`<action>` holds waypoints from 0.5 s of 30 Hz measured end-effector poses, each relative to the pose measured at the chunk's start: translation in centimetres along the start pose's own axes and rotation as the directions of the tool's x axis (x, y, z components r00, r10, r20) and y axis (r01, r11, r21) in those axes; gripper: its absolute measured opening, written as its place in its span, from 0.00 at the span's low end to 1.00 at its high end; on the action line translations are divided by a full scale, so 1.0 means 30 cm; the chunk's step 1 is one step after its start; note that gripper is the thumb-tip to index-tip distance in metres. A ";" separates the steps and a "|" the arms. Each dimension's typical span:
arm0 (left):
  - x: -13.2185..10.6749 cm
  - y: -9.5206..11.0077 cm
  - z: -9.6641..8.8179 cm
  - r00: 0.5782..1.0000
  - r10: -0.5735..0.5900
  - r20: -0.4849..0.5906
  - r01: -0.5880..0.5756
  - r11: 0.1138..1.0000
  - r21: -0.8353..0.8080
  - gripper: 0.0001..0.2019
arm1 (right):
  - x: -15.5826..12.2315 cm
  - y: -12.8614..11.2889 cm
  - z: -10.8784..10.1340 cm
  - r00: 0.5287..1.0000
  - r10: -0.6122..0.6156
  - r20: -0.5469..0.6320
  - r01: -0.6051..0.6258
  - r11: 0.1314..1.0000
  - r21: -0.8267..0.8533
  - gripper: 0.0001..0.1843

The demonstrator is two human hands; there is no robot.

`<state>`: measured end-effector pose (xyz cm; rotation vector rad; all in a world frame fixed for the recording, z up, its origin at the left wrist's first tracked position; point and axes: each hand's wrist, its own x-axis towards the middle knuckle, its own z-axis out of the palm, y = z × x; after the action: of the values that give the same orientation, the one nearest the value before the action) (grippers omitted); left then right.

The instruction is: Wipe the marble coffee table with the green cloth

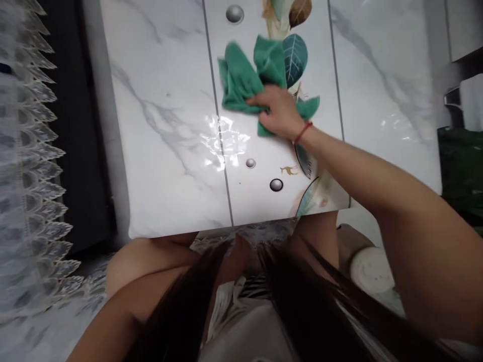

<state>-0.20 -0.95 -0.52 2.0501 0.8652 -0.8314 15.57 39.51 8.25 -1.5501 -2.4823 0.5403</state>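
Long dark hair [298, 301] hangs closest, blurred, in two main strands that block much of the lap and a pale garment [245, 337]. Beyond it are the bent legs [130, 264], partly under the table's near edge. Between them, skin shows blurred behind the hair; whether it is the left hand, and how its fingers stand, I cannot tell. Off to the right, beneath the bare right forearm, sits a round white object [372, 269].

Next comes the glossy, marble-patterned table [169, 166], with a printed deer [289, 170] and grey dots [276, 185] toward its near edge. Across it reaches the forearm, hiding part of the print; a red bracelet [303, 132] circles the wrist. The right hand [281, 113] has its fingers closed on a bunched green cloth [239, 75], which lies on the middle panel, touching the surface and overlapping a printed teal leaf [295, 58].

Lace-edged fabric [45, 201] runs along the left, with a dark surface [83, 151] between it and the table. Something dark green [460, 171] lies past the right edge. Farthest up is a brown leaf [301, 12] print.
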 end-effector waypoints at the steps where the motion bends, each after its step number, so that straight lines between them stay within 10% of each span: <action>1: -0.007 -0.002 -0.005 1.000 -0.005 0.016 0.004 1.000 0.024 0.25 | -0.137 -0.001 0.011 0.998 -0.048 0.044 0.048 0.999 -0.003 0.32; 5: -0.015 0.001 -0.023 0.999 -0.037 0.029 0.035 0.996 0.081 0.27 | -0.656 0.024 0.038 0.952 -0.236 0.193 0.224 0.971 0.083 0.26; 8: 0.001 0.014 -0.024 0.998 -0.049 0.045 0.045 0.995 0.085 0.29 | -0.822 0.088 0.028 0.889 -0.365 0.275 0.333 0.930 0.159 0.25; 11: 0.020 0.022 0.003 0.998 -0.049 0.048 0.045 0.996 0.071 0.31 | -0.681 0.187 -0.008 0.867 -0.426 0.257 0.387 0.902 0.192 0.24; 15: 0.017 0.031 0.076 0.998 -0.020 0.054 0.018 0.999 0.040 0.31 | -0.154 0.296 -0.086 0.996 -0.087 -0.011 0.088 0.993 0.075 0.27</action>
<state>0.20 -3.13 -1.73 2.0469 0.8450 -0.9174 25.88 39.45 7.44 -1.4059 -2.4805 0.6051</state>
